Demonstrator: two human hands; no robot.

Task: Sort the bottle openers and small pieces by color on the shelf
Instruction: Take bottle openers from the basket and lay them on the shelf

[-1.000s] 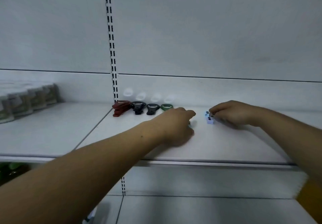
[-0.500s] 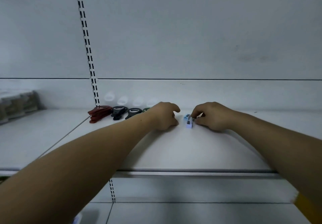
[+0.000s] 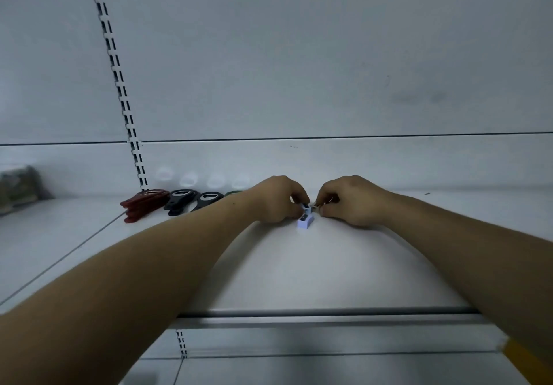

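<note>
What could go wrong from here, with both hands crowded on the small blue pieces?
1. The blue pieces are tiny, and the left hand and right hand both pinch at them. One could slip, and the nearest piece seems to lie loose.
2. The left forearm hides most of the green opener. Drawing back could knock it or the black openers out of line.

No writing can be read anywhere; the packets (image 3: 18, 187) at far left are too blurred.

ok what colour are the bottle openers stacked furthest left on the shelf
Dark red; the stacked openers show best in the head view.
</note>
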